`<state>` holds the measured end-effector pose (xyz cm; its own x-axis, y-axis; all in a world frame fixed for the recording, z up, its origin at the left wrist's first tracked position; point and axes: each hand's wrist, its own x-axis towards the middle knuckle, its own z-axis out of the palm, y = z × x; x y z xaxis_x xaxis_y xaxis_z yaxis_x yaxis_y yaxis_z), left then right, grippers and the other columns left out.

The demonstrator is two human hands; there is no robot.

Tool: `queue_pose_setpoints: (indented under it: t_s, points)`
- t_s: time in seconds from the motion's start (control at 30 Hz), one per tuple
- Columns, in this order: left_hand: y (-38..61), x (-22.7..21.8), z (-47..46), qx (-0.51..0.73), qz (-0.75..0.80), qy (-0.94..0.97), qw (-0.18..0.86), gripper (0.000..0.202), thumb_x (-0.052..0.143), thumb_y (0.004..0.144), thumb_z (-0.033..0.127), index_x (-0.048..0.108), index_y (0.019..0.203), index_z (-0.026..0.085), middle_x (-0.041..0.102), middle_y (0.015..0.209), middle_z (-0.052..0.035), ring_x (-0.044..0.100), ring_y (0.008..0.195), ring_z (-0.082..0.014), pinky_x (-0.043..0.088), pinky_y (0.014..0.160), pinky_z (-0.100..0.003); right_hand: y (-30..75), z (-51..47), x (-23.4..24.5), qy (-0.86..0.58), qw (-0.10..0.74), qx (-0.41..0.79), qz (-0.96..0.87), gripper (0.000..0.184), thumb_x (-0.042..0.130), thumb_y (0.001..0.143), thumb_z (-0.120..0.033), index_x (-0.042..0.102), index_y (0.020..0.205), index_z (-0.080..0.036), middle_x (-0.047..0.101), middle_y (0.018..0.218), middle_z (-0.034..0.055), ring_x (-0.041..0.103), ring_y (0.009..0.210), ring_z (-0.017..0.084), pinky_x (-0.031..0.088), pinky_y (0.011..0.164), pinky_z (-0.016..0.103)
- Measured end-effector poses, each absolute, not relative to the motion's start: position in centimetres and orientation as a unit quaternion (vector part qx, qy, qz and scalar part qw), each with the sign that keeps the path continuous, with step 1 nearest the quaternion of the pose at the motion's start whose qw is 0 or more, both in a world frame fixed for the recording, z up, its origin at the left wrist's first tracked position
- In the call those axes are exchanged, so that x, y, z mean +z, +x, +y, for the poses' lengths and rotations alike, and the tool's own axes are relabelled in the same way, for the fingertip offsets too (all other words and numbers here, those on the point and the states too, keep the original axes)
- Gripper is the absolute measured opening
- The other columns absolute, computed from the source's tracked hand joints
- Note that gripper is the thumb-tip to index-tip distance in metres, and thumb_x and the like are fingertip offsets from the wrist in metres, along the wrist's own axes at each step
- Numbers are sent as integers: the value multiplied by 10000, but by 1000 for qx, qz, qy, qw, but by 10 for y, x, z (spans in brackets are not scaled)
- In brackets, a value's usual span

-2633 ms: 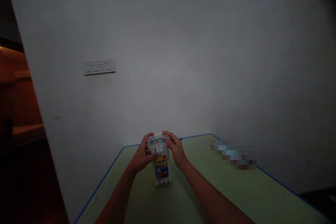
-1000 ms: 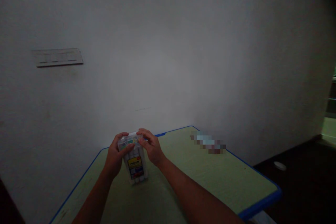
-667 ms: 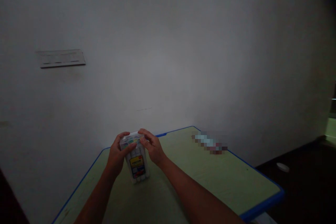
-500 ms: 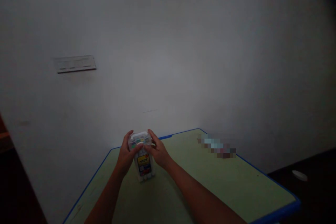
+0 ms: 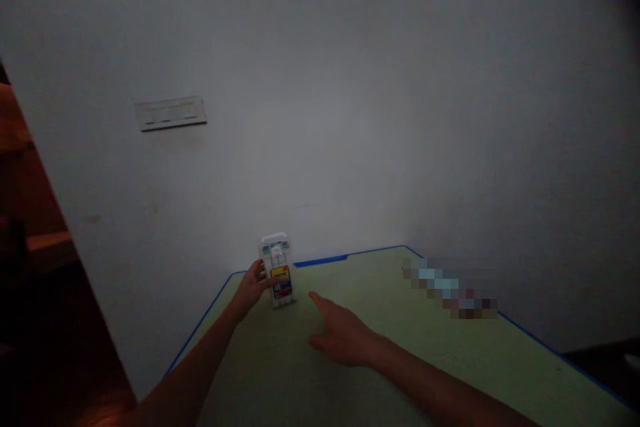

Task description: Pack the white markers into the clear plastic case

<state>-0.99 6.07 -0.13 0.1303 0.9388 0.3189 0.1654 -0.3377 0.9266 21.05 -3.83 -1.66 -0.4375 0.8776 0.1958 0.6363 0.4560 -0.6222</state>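
Observation:
A clear plastic case of markers (image 5: 281, 280) with a white handle on top and a yellow and dark label stands upright on the pale green table (image 5: 280, 367). My left hand (image 5: 255, 288) grips the case from its left side, the thumb across the front and the fingers partly hidden behind. My right hand (image 5: 345, 330) is to the right of the case and nearer to me, apart from it. Its thumb and forefinger are spread, with nothing between them.
The table has a blue edge (image 5: 323, 261) and its far side meets a grey wall (image 5: 320, 113). At the right edge lies a blurred-out, pixelated thing (image 5: 447, 287). A white panel (image 5: 171, 113) is fixed to the wall. Reddish-brown furniture (image 5: 33, 187) shows at the far left.
My right hand has let go of the case top and drawn back to the right. My left hand has moved down to the case's side. The case stands more upright and farther away.

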Motion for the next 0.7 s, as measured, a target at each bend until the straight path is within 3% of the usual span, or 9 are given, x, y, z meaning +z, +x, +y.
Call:
queue_pose_setpoints:
  t_s: [0.33,0.47,0.7]
  points:
    - [-22,-14,135,513,519,579,365,587,657,638,339,385,1141,205,510,1174,-146,617,841,-228,491,562,-270,209,-49,-26,-464,160,240,-838,741,510,637,-176,254,1329,-106,298,1338,138,273,1208,263,251,986,386]
    - [-21,-22,146,503,499,589,389,545,681,611,317,437,1081,188,572,1078,-121,630,791,-211,505,589,-287,207,-42,-29,-445,157,248,-846,721,548,605,-165,340,1291,-97,368,1285,171,334,1160,298,296,955,413]
    - [-23,-27,143,493,467,608,412,547,760,488,228,492,958,146,634,919,-93,626,749,-209,507,672,-351,209,-46,-29,-451,172,256,-837,662,519,648,-198,358,1285,-117,354,1301,147,309,1181,289,263,974,419]
